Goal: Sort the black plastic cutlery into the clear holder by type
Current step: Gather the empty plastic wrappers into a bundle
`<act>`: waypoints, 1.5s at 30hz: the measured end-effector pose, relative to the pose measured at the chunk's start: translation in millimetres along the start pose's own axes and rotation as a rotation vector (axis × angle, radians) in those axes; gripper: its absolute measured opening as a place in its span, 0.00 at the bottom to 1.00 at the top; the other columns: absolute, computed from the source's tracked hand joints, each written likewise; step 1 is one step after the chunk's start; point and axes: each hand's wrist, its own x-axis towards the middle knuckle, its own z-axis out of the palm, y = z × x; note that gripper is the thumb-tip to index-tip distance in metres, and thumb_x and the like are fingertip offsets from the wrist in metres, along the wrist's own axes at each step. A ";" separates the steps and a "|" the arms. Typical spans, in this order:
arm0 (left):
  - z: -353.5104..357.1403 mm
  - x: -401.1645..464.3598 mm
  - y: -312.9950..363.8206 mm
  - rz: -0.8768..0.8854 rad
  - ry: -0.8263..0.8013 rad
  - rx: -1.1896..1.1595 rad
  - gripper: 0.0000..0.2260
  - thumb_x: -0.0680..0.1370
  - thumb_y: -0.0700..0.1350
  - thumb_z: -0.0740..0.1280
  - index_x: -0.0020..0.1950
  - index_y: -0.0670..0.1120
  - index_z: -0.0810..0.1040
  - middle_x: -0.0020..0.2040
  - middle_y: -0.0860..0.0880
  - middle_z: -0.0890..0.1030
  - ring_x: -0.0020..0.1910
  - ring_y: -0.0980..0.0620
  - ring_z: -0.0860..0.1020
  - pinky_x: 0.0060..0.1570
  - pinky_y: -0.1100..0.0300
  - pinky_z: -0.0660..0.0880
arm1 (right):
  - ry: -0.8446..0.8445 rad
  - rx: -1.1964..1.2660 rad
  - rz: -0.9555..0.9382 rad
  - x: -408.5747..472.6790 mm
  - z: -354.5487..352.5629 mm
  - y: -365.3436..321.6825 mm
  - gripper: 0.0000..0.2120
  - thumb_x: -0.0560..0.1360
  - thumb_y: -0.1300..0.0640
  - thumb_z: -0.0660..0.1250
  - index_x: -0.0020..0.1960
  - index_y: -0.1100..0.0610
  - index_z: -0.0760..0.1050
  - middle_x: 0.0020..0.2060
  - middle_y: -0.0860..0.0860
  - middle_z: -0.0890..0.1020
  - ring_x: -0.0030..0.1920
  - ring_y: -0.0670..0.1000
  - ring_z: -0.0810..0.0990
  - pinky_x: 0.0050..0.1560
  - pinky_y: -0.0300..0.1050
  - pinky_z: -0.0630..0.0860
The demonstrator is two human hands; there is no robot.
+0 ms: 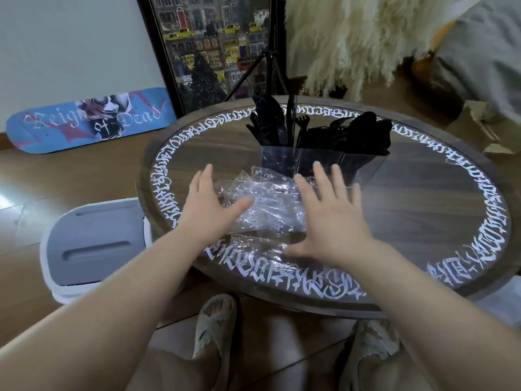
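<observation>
The clear holder (366, 167) stands near the far middle of the round table (423, 210). Black plastic cutlery (338, 134) stands upright in its compartments, with a separate bunch (267, 119) at the left. In front of the holder lies crumpled clear plastic wrapping (267, 204). My left hand (208, 204) hovers at the wrapping's left edge with fingers spread straight. My right hand (329, 215) is spread flat over the wrapping's right side, just in front of the holder. Neither hand holds anything.
A white and grey lidded bin (93, 246) stands on the floor left of the table. A skateboard deck (90, 119), a framed picture (208, 46) and a black tripod (270, 57) stand behind. My feet in slippers (214, 328) are below the table's near edge.
</observation>
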 end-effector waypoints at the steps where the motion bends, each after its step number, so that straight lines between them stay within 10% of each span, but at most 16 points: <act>1: -2.9 6.7 -1.3 -0.020 -0.005 0.003 0.48 0.70 0.66 0.67 0.79 0.48 0.44 0.79 0.48 0.48 0.77 0.50 0.49 0.73 0.50 0.53 | -0.038 -0.029 -0.032 5.6 2.5 -2.0 0.65 0.57 0.27 0.71 0.77 0.49 0.34 0.76 0.53 0.33 0.75 0.59 0.32 0.73 0.64 0.38; 17: 15.9 28.8 2.7 0.051 -0.134 -0.073 0.37 0.76 0.55 0.68 0.78 0.51 0.52 0.67 0.52 0.73 0.55 0.53 0.75 0.56 0.58 0.68 | -0.181 0.038 -0.149 52.4 25.2 -3.4 0.64 0.61 0.28 0.71 0.77 0.55 0.35 0.78 0.50 0.43 0.77 0.55 0.39 0.76 0.58 0.42; 22: 11.4 27.1 -0.3 0.087 -0.002 -0.106 0.38 0.73 0.54 0.71 0.77 0.54 0.55 0.69 0.52 0.71 0.64 0.52 0.72 0.60 0.60 0.68 | -0.239 0.164 -0.073 56.8 27.3 -5.4 0.63 0.61 0.30 0.72 0.78 0.54 0.37 0.78 0.51 0.48 0.76 0.56 0.50 0.75 0.58 0.52; 32: 4.4 21.3 2.9 0.125 -0.080 0.139 0.17 0.80 0.46 0.62 0.68 0.48 0.72 0.67 0.46 0.73 0.66 0.48 0.70 0.63 0.59 0.64 | -0.067 0.228 -0.136 50.2 37.6 -9.4 0.15 0.76 0.55 0.63 0.63 0.54 0.72 0.54 0.53 0.74 0.56 0.57 0.75 0.54 0.47 0.72; 45: -99.5 -28.3 -76.7 0.017 0.123 0.168 0.18 0.78 0.43 0.64 0.68 0.48 0.73 0.67 0.44 0.74 0.67 0.44 0.69 0.69 0.51 0.64 | 0.094 0.245 -0.154 44.4 3.0 -54.8 0.11 0.75 0.62 0.60 0.53 0.56 0.78 0.45 0.53 0.78 0.49 0.57 0.77 0.50 0.50 0.74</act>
